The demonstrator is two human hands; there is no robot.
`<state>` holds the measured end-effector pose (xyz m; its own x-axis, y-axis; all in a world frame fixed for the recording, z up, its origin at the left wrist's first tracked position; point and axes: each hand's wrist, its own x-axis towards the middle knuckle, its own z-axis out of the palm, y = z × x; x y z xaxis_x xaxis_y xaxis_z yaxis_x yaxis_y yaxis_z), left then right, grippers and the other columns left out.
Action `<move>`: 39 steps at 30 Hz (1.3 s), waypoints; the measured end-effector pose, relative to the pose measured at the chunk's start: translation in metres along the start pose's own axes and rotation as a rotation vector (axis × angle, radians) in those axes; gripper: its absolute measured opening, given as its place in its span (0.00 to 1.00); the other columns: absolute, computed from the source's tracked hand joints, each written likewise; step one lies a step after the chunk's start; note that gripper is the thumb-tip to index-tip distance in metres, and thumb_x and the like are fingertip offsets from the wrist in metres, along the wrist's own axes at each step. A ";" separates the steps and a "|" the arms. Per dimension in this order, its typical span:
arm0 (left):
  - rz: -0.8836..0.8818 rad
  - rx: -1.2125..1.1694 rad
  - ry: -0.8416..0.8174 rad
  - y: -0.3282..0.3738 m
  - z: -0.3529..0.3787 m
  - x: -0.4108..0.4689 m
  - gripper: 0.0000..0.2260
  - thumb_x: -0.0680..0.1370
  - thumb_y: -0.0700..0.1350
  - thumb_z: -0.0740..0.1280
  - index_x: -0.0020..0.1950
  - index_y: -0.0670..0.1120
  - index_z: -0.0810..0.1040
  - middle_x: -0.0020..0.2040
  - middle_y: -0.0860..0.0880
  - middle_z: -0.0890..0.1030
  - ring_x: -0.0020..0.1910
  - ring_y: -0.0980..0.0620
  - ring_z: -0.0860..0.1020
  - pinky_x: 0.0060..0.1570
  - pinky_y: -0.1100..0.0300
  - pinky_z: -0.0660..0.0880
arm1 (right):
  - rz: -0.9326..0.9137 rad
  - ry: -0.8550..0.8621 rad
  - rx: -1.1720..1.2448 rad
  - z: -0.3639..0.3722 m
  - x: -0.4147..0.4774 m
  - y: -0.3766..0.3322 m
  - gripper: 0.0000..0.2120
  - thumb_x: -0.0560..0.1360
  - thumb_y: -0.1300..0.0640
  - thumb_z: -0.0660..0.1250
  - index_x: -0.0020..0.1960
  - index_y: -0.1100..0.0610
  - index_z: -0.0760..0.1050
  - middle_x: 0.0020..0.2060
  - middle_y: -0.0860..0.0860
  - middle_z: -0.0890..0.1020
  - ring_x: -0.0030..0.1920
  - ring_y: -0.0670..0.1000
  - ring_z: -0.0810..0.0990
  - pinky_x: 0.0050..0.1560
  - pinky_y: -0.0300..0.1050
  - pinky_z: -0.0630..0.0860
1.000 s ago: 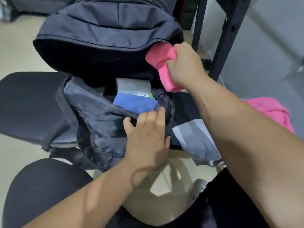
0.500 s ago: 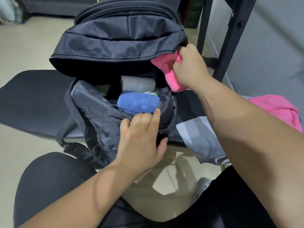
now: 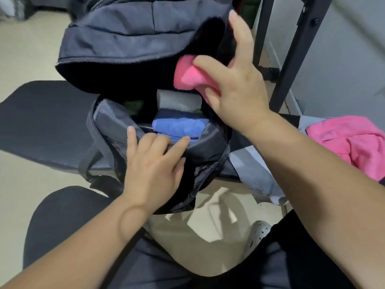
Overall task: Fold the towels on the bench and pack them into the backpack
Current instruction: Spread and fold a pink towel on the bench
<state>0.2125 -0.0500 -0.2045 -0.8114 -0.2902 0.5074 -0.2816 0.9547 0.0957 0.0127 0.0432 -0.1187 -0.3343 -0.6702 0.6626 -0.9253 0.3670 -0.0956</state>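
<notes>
A dark backpack (image 3: pixel 129 38) lies open on the black bench (image 3: pixel 41 122), its mouth facing me. Inside sit a folded blue towel (image 3: pixel 177 126) and a folded grey towel (image 3: pixel 179 101) behind it. My right hand (image 3: pixel 235 80) presses a folded pink towel (image 3: pixel 187 77) into the upper right of the opening, thumb on the towel and fingers spread against the flap. My left hand (image 3: pixel 154 167) holds the near front panel of the backpack down, fingers curled over its edge beside the blue towel.
A crumpled pink towel (image 3: pixel 354 144) and a grey towel (image 3: pixel 254 172) lie on the bench at the right. Black metal frame posts (image 3: pixel 298 55) rise behind the bench. My black-clad knees and a white shoe (image 3: pixel 260 232) are below.
My right hand has opened from a fist around the pink towel to spread fingers, pushing it further under the flap. My left hand stays on the front panel.
</notes>
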 end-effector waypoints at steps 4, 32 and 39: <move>0.012 0.006 -0.013 0.010 0.006 -0.005 0.21 0.72 0.41 0.73 0.65 0.50 0.81 0.41 0.47 0.73 0.43 0.42 0.73 0.71 0.27 0.56 | 0.074 -0.038 -0.066 0.005 0.035 0.006 0.30 0.74 0.58 0.68 0.75 0.53 0.67 0.81 0.59 0.54 0.55 0.61 0.80 0.45 0.51 0.78; 0.181 -0.165 0.149 -0.002 -0.002 -0.017 0.15 0.74 0.48 0.72 0.55 0.40 0.84 0.46 0.43 0.80 0.42 0.40 0.77 0.46 0.48 0.68 | 0.028 -0.420 0.197 0.024 0.008 -0.013 0.19 0.71 0.44 0.69 0.60 0.49 0.77 0.54 0.48 0.80 0.53 0.54 0.79 0.54 0.54 0.76; 0.193 -0.170 0.141 -0.004 -0.003 -0.018 0.17 0.73 0.49 0.73 0.57 0.40 0.84 0.46 0.43 0.80 0.43 0.40 0.77 0.47 0.48 0.68 | 0.033 -0.633 0.081 0.067 0.040 -0.019 0.13 0.81 0.51 0.65 0.63 0.52 0.76 0.54 0.51 0.80 0.52 0.55 0.78 0.49 0.51 0.73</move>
<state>0.2297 -0.0480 -0.2116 -0.7592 -0.1017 0.6429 -0.0293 0.9921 0.1223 0.0051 -0.0340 -0.1406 -0.3808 -0.9199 0.0935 -0.9152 0.3605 -0.1803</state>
